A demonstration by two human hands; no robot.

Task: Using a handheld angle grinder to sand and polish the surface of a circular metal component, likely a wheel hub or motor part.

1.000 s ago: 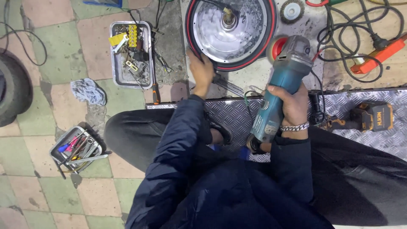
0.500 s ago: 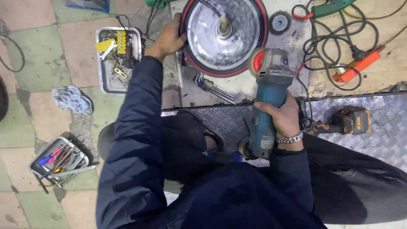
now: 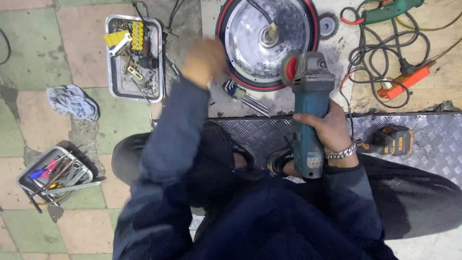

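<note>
- The teal angle grinder [image 3: 308, 115] is gripped by the right hand [image 3: 327, 129], fingers wrapped round its body.
- The left hand [image 3: 203, 61] is blurred; its grip cannot be told.
- A hub motor wheel [image 3: 267, 41] lies just beyond both hands.

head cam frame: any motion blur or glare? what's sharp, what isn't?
Head view: the left hand and its dark blue sleeve are smeared by motion blur; the right hand gripping the teal angle grinder is sharp; the round silver wheel hub with red rim shows soft glare; floor tiles and the metal parts tray are in focus.
</note>
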